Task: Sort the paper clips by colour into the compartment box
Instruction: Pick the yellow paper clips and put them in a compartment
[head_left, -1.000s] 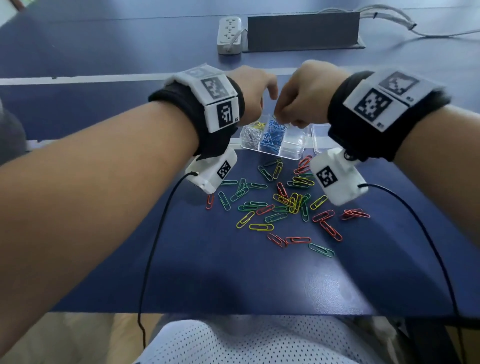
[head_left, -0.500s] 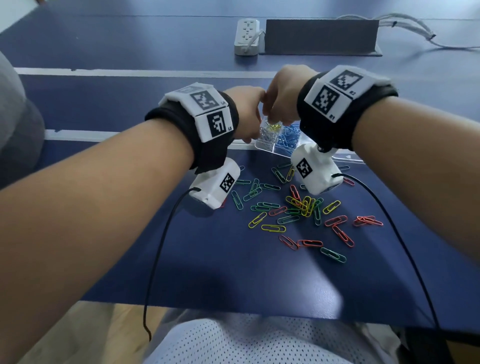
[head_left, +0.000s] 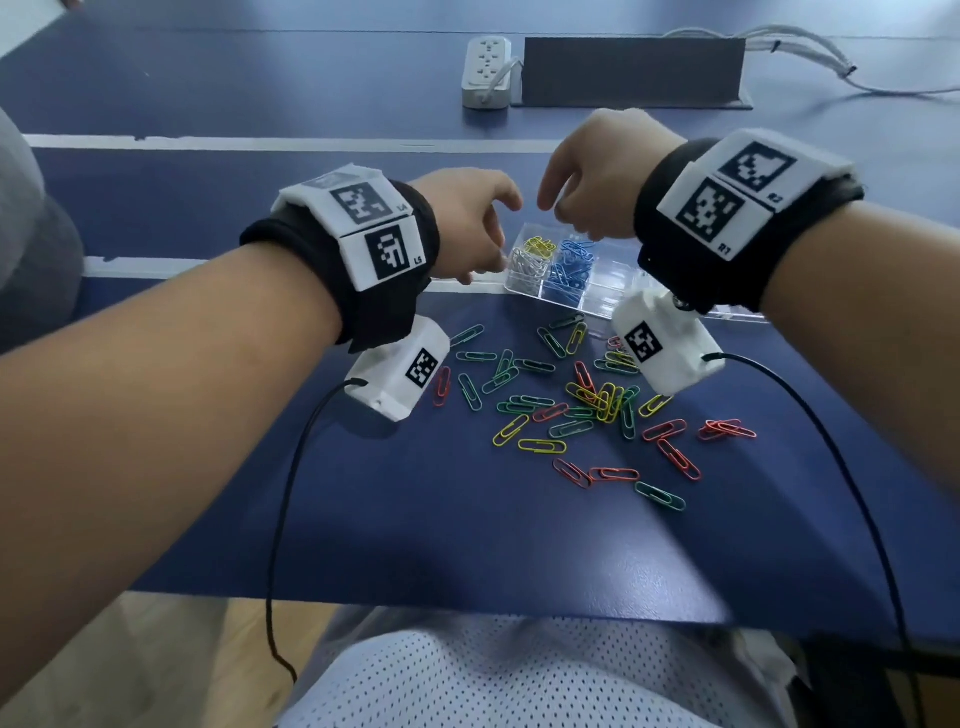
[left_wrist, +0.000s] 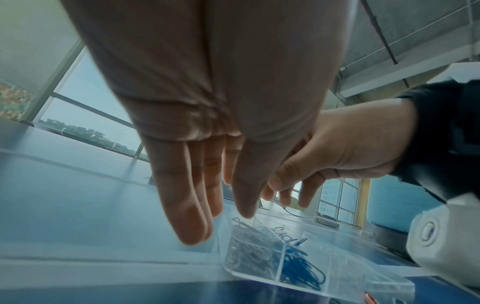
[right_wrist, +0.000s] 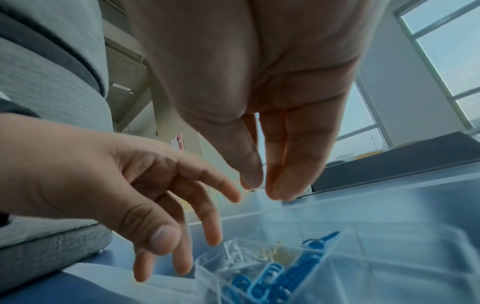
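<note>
- Left hand (head_left: 470, 223) hung over the left end of the box (head_left: 613, 291), fingers loose and spread, holding nothing; its fingertips (left_wrist: 193, 230) sat just left of the box wall.
- Right hand (head_left: 597, 174) hovered above the box's far side, fingers straight and pointing down, thumb close to them, nothing seen between them.
- The two hands were near each other, not touching.
- Box was clear plastic, on the counter (head_left: 415, 519) at the far edge of the loose pile; white clips (head_left: 527, 265) in the near-left compartment, yellow clips (head_left: 540, 244) behind them, blue clips (head_left: 571, 265) in the next column to the right. Compartments further right were hidden by the right wrist camera (head_left: 667, 348).
- Loose clips (head_left: 571, 410), green, yellow and red, lay scattered on the counter in front of the box, some overlapping in the middle; a few red ones (head_left: 727, 430) lay off to the right.
- Left wrist camera (head_left: 400, 376) hung over the left edge of the pile, covering part of a red clip (head_left: 442, 387).
- Black cables (head_left: 291, 493) ran from both wrist cameras towards the body.
- Power strip (head_left: 487, 70) and a dark flat panel (head_left: 631, 73) sat well behind the box, with white cords (head_left: 810, 57) at far right.
- A white stripe (head_left: 260, 143) crossed the counter behind the hands.
</note>
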